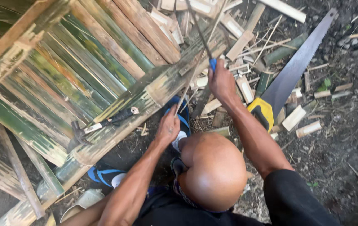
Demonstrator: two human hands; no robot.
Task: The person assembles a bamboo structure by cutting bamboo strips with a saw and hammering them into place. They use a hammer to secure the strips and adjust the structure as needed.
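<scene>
A bamboo panel [61, 75] filled the ground toward ten o'clock, with a thick bamboo pole [145, 100] lying across its near edge, running from seven o'clock up to one o'clock. A hammer [99, 125] lay on that pole. The left hand [168, 127] rested just beneath the pole, and the right hand [222, 83] sat beside it at twelve o'clock, closed around a thin tool [202, 35]. A handsaw [290, 71] lay on the ground at two o'clock, among bamboo offcuts [300, 121].
</scene>
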